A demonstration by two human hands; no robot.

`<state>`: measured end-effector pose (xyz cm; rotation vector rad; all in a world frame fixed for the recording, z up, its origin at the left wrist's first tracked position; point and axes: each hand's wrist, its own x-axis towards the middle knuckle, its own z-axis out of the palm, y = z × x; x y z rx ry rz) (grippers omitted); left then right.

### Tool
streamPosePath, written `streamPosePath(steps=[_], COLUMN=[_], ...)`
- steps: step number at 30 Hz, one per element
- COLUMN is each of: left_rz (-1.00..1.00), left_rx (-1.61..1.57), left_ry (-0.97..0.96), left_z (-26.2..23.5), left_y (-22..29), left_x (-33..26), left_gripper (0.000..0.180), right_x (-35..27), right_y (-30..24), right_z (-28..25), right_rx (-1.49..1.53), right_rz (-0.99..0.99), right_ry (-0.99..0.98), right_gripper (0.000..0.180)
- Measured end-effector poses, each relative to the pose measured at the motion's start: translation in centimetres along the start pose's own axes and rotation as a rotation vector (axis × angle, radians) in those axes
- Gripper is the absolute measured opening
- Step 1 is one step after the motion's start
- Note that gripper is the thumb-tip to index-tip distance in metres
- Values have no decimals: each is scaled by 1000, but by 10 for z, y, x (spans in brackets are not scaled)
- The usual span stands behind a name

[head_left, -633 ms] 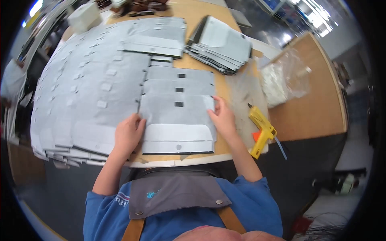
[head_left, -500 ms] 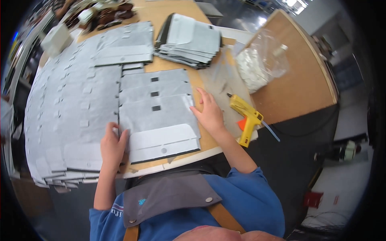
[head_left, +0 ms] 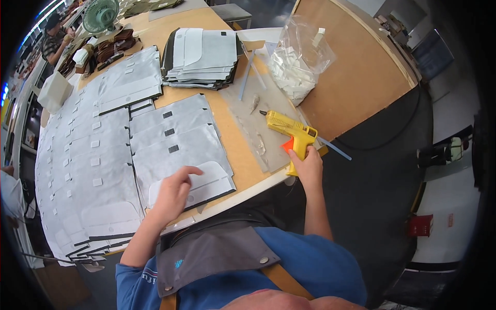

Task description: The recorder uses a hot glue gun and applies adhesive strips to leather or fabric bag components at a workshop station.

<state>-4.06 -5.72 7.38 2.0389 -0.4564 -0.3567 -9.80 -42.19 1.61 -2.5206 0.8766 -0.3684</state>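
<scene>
Right hand (head_left: 309, 164) on glue gun (head_left: 289, 132) handle

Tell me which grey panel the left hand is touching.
The nearest grey panel, at the table's front edge: left hand rests on its white rounded flap.

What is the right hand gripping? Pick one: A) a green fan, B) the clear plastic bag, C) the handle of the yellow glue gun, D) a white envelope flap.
C: the right hand closes around the handle of the yellow glue gun at the table edge.
</scene>
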Motion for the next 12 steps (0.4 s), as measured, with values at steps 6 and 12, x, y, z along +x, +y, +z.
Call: streamPosePath(steps=[6, 12], left_rz=[-51, -192], left_rx=[-155, -301], left_ry=[-277, -219], left_z=[31, 32], left_y=[10, -11], left_x=[3, -2], left_gripper=[33, 33], right_x=[18, 5], right_y=[19, 25], right_z=[2, -1], right_rx=[502, 1042], right_rz=[140, 195], right_ry=[-173, -234], right_gripper=[44, 35])
